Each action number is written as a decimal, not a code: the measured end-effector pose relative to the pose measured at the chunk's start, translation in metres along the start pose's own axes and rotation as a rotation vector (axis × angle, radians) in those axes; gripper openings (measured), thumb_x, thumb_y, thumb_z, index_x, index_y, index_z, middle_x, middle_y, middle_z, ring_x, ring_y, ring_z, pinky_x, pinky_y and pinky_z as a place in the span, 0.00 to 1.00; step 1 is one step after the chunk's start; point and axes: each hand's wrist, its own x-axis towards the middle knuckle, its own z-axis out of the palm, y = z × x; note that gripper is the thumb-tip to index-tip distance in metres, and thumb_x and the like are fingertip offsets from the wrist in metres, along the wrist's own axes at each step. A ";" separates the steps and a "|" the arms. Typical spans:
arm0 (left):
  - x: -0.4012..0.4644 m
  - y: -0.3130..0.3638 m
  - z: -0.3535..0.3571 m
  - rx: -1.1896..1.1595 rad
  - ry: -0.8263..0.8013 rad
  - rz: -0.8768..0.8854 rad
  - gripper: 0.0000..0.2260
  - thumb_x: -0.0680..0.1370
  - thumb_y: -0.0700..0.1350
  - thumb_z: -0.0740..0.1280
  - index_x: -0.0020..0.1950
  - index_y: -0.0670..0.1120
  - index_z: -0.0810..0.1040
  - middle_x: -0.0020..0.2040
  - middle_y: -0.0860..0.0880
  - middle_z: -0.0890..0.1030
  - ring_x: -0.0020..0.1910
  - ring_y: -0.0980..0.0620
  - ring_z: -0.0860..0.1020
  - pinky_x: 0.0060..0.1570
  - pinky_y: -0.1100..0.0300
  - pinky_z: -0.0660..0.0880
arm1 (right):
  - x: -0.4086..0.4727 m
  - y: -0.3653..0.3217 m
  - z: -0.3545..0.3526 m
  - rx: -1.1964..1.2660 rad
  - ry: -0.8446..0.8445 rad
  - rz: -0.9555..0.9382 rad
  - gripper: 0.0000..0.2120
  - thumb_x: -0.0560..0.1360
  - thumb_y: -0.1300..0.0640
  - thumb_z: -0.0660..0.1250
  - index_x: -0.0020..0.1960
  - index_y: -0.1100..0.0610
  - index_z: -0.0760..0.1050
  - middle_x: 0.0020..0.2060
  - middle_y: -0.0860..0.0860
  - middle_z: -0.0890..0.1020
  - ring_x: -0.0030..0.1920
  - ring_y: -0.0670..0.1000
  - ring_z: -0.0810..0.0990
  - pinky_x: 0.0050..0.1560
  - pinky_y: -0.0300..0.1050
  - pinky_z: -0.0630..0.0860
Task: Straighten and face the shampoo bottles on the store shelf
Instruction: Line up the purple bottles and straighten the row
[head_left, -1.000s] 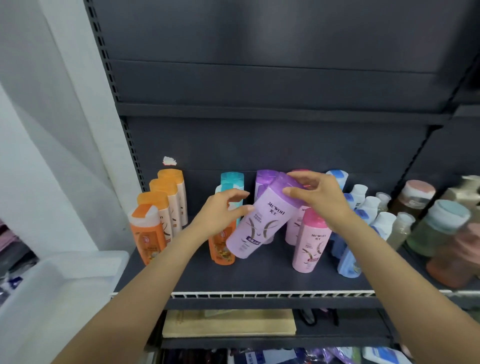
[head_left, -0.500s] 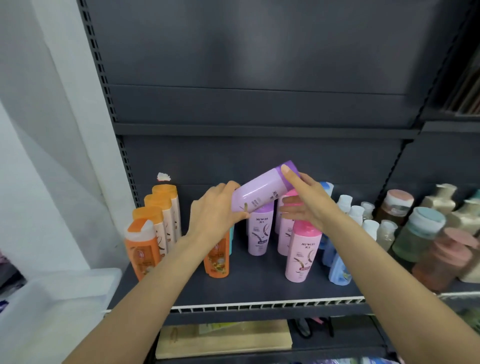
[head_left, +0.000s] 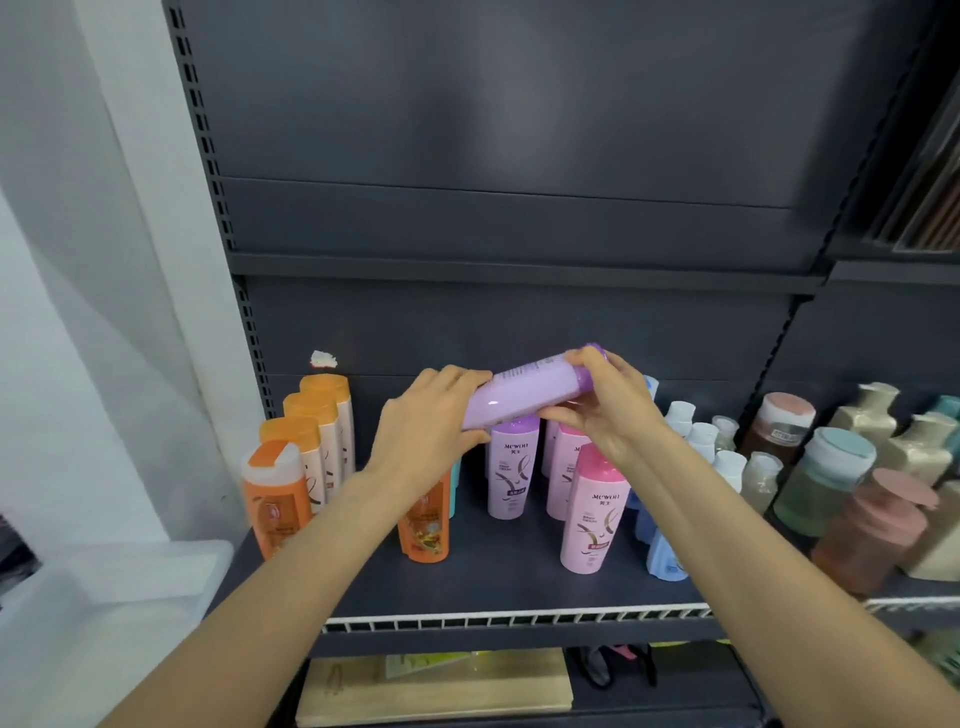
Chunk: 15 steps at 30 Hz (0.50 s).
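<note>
Here, held bottle: lilac plastic shampoo bottle with a purple cap (head_left: 524, 395), lying almost level in the air above the dark grey metal shelf (head_left: 493, 587), cap end up to the right, fine-print back turned to the camera.
Left hand: left hand (head_left: 426, 431) wrapped round the bottle's base end, fingers curled over the top, thumb underneath.
Right hand: right hand (head_left: 608, 410) gripping the cap end, fingers over the top, thumb pinching from below.
Under the held bottle: upright lilac bottle with a printed front label (head_left: 511, 473), well back from the shelf's front edge; just right of it, a pink bottle with a darker pink cap (head_left: 595, 512) standing nearer the front edge, another pink one partly hidden behind.
Left end of shelf: row of orange-capped bottles (head_left: 306, 452) running toward the back panel; a small orange bottle (head_left: 426, 525) partly behind the left wrist.
Right end of shelf: pale blue bottles with white caps (head_left: 670, 519), then blurred wide jars with round lids (head_left: 826, 483).
Front edge: white slotted strip (head_left: 519, 619) along the shelf lip.
</note>
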 end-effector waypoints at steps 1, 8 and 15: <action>0.004 -0.005 -0.005 -0.068 -0.096 -0.006 0.29 0.73 0.52 0.71 0.72 0.53 0.65 0.66 0.54 0.72 0.63 0.52 0.71 0.55 0.51 0.74 | 0.001 -0.001 -0.003 0.015 0.001 -0.020 0.21 0.74 0.63 0.66 0.66 0.59 0.68 0.53 0.59 0.78 0.49 0.57 0.81 0.46 0.60 0.81; 0.004 -0.033 -0.022 -0.356 -0.336 -0.092 0.34 0.70 0.50 0.74 0.73 0.47 0.64 0.66 0.49 0.73 0.62 0.53 0.72 0.58 0.63 0.68 | -0.001 -0.007 -0.026 0.067 -0.165 -0.142 0.22 0.76 0.67 0.61 0.68 0.54 0.68 0.53 0.58 0.80 0.45 0.55 0.81 0.34 0.48 0.80; -0.005 -0.030 -0.017 -0.399 -0.068 -0.081 0.31 0.64 0.48 0.79 0.65 0.51 0.72 0.54 0.55 0.74 0.52 0.58 0.72 0.50 0.65 0.71 | 0.005 0.001 -0.040 0.032 -0.268 -0.066 0.15 0.77 0.65 0.61 0.64 0.65 0.70 0.57 0.61 0.81 0.55 0.57 0.81 0.42 0.46 0.81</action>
